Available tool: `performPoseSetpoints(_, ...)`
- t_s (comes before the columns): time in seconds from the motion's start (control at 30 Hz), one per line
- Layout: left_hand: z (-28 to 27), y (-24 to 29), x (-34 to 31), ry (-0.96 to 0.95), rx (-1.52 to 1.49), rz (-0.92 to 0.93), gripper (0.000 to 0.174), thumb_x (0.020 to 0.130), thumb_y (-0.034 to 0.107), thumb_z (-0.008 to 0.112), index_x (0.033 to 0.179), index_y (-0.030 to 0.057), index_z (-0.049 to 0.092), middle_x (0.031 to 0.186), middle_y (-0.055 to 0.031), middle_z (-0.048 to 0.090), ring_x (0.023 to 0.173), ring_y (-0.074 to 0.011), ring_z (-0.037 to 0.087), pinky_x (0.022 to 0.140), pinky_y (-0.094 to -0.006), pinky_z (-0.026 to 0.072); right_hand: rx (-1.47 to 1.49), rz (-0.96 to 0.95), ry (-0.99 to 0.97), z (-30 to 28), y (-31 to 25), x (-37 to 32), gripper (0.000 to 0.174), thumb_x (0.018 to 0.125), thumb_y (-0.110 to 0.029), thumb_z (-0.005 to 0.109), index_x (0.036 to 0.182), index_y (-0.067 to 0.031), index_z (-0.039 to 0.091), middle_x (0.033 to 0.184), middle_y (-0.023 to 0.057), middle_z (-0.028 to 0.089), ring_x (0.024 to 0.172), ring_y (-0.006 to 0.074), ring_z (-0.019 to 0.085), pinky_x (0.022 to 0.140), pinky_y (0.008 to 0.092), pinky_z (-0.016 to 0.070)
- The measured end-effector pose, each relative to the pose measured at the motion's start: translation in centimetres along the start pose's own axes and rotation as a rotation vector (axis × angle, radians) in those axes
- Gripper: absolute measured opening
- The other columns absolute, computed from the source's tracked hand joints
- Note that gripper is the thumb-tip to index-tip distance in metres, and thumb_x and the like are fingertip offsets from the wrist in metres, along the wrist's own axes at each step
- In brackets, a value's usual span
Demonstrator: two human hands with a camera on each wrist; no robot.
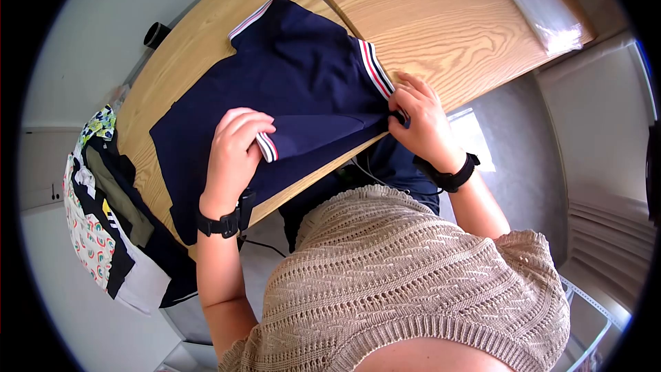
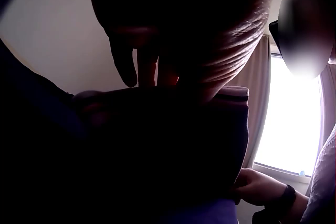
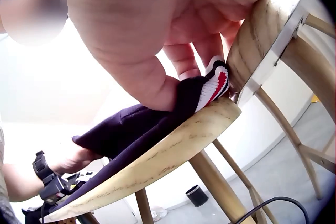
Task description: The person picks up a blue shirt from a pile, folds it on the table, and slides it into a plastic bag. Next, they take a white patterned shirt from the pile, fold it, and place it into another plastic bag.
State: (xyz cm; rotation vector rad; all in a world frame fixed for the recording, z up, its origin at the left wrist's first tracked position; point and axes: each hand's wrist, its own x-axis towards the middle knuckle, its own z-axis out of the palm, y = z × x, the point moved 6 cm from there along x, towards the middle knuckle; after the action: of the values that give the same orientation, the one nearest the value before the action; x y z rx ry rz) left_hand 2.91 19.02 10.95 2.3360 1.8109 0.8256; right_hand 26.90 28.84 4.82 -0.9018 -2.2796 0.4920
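A navy short-sleeved shirt (image 1: 275, 83) with red, white and black striped trims lies across the rounded wooden table. In the head view the left hand (image 1: 237, 148) pinches the near sleeve beside its striped cuff (image 1: 266, 146), the sleeve slightly raised. At the collar end, the right hand (image 1: 423, 120) grips the shirt by the striped collar (image 1: 375, 69), near the table edge. The right wrist view has the thumb and fingers of the right hand (image 3: 173, 40) around navy cloth by the striped trim (image 3: 215, 85). Dark shadow hides most of the left wrist view, including the left fingertips' contact.
A pile of mixed clothes (image 1: 103, 213) hangs at the left end of the table. Clear plastic packaging (image 1: 544, 14) lies on the adjoining wooden table (image 1: 441, 14). A black cylindrical container (image 3: 197, 196) is on the floor, and a cable (image 1: 265, 244) runs below the table edge.
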Motion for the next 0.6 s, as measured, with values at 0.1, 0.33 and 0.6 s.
performPoseSetpoints(0.1, 1.0, -0.3, -1.9, -0.077, 0.025, -0.042, 0.027, 0.061, -0.015, 0.057, 0.082, 0.0020, 0.063, 0.086, -0.0082, 0.058, 0.089, -0.0270, 0.056, 0.076, -0.0355, 0.0467, 0.037, -0.035, -0.013, 0.0, 0.0, -0.1, 0.019, 0.065, -0.002, 0.064, 0.079, -0.0063, 0.052, 0.098, 0.0114, 0.061, 0.119, 0.0344, 0.048, 0.097, 0.0463, 0.0386)
performPoseSetpoints(0.33, 1.6, -0.3, -1.7, -0.118, 0.116, -0.033, 0.023, 0.065, -0.013, 0.056, 0.081, 0.0040, 0.056, 0.082, -0.0079, 0.052, 0.082, -0.0268, 0.053, 0.073, -0.0373, 0.0457, 0.043, -0.033, -0.065, 0.0, -0.1, -0.1, 0.021, 0.066, -0.002, 0.069, 0.080, -0.0070, 0.053, 0.101, 0.0098, 0.061, 0.121, 0.0342, 0.047, 0.098, 0.0466, 0.0377)
performPoseSetpoints(0.6, 0.3, -2.3, -0.2, 0.078, 0.006, -0.154, 0.021, 0.071, -0.015, 0.056, 0.081, 0.0034, 0.055, 0.087, -0.0112, 0.053, 0.078, -0.0293, 0.055, 0.067, -0.0359, 0.0446, 0.066, -0.003, -0.077, 0.1, 0.1, -0.1, 0.020, 0.068, -0.002, 0.070, 0.079, -0.0059, 0.053, 0.101, 0.0103, 0.061, 0.120, 0.0363, 0.047, 0.098, 0.0456, 0.0382)
